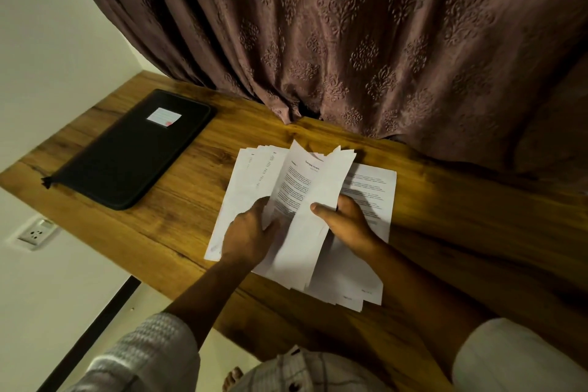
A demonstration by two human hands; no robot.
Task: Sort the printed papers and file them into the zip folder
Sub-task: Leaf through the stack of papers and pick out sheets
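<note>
sorting the printed papers (299,181); zip folder (133,149) untouched

a curled sheaf is held above loose sheets (372,188) spread on the surface (178,219). the left hand (251,232) has fingers curled round its left edge; the right hand (346,226) pinches it, thumb on top. the folder lies well apart to the left, seemingly zipped, though the dim view hides the teeth. peel one sheet at a time, read its heading, keep piles squared.

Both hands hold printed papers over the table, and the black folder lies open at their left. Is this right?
Not quite: in the head view the folder is closed, label side up, not open. The rest holds: left hand and right hand hold papers over the table, folder at their left.
</note>
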